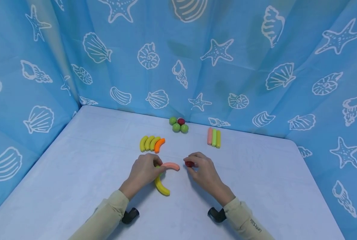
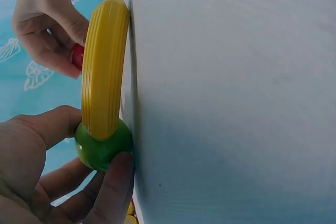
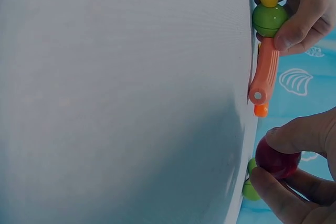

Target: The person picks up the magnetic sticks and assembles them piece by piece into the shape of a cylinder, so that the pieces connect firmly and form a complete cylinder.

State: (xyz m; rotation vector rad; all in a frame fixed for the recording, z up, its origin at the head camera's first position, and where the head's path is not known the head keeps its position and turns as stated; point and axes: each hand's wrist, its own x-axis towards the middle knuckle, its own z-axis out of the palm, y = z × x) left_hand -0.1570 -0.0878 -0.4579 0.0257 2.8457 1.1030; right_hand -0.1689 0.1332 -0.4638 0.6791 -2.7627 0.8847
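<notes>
Two sets of your fingers [image 3: 275, 195] curl in, parted only by what they pinch: your left hand [image 1: 145, 167] holds a green ball [image 2: 100, 149] touching a yellow curved piece [image 1: 161, 187] and a pink curved piece [image 1: 171, 166]; your right hand [image 1: 204, 170] holds a red ball [image 3: 277, 160] near the pink piece's far end. Farther out on the white surface [image 1: 106, 150] lie four curved pieces [image 1: 155, 143], a ball cluster [image 1: 176, 127] and three straight sticks [image 1: 214, 138].

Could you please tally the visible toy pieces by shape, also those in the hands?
Green or red round plastic balls: 6
Yellow, orange or pink curved plastic bars: 6
Pink, light green or yellow-green straight plastic bars: 3
Total: 15
</notes>
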